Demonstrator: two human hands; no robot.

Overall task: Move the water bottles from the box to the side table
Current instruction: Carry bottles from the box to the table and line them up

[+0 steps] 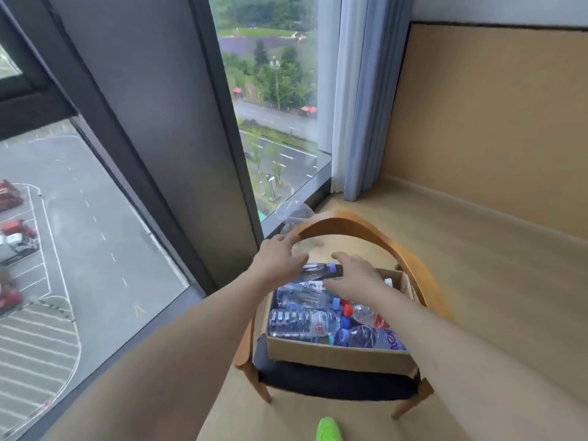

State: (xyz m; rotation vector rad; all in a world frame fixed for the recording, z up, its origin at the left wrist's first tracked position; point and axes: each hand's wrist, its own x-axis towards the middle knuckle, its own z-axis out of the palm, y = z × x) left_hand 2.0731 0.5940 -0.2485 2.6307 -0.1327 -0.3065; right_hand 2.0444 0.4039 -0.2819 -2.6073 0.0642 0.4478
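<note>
head view: both hands (318,268) open, fingers spread over bottles (305,319)

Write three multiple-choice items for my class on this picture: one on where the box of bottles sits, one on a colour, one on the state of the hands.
1. Where does the cardboard box sit?
A. on the floor
B. on the seat of the wooden chair
C. on the window sill

2. What colour is the cap of the dark bottle at the far end of the box?
A. blue
B. yellow
C. white

3. How are the left hand and right hand?
A. both closed on bottles
B. both in fists
C. both open above the bottles

Key: 1 B, the box rests on the chair's dark cushion; 2 A, its cap shows blue; 3 C, fingers are spread, gripping nothing.
</note>
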